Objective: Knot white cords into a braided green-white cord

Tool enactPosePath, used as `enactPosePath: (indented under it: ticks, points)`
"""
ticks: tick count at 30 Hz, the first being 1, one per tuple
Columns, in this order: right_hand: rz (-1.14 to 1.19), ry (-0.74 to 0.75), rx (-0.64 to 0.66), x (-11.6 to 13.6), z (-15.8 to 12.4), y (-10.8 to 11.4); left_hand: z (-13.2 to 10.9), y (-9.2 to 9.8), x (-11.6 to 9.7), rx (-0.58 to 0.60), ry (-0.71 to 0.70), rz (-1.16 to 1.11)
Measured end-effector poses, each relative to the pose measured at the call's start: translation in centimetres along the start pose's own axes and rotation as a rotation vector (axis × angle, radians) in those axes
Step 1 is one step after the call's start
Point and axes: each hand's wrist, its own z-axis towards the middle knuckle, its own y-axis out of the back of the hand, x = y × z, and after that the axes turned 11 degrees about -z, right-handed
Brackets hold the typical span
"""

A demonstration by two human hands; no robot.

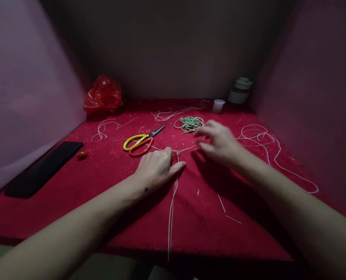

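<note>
Thin pale and tan cords meet in a small knot on the red cloth, with strands running left, right and down over the front edge. My left hand rests beside the knot, fingers curled and thumb laid across the cords, pinning them; its fingertips are partly hidden. To the knot's right, my right hand hovers with thumb and fingers apart, close to the strand that runs that way. Just beyond the left hand lie scissors with yellow and red handles. A green-and-white braided cord bundle sits behind the right fingertips.
Loose white cord loops at the right; more strands lie left and at the back. A red plastic bag, white spool, lidded jar, black flat object and small orange-brown object surround the work.
</note>
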Motion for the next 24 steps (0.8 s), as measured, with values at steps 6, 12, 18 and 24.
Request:
enactPosePath:
  ticks: [6, 12, 18, 24]
  points:
    - [-0.159, 0.131, 0.105, 3.8, -1.0, -2.4, 0.2, -0.7, -0.6, -0.024, -0.004, 0.032]
    - [0.029, 0.019, 0.151, 3.6, -1.1, -2.5, 0.4, -0.7, -0.4, -0.033, -0.007, 0.044]
    - [0.391, -0.135, 0.267, 3.4, 0.0, -2.5, 0.5, -1.0, -0.4, -0.065, 0.003, 0.041]
    - [0.225, -0.183, 0.253, 3.4, 0.7, -2.9, 0.5, -1.0, -0.4, -0.066, -0.006, 0.063]
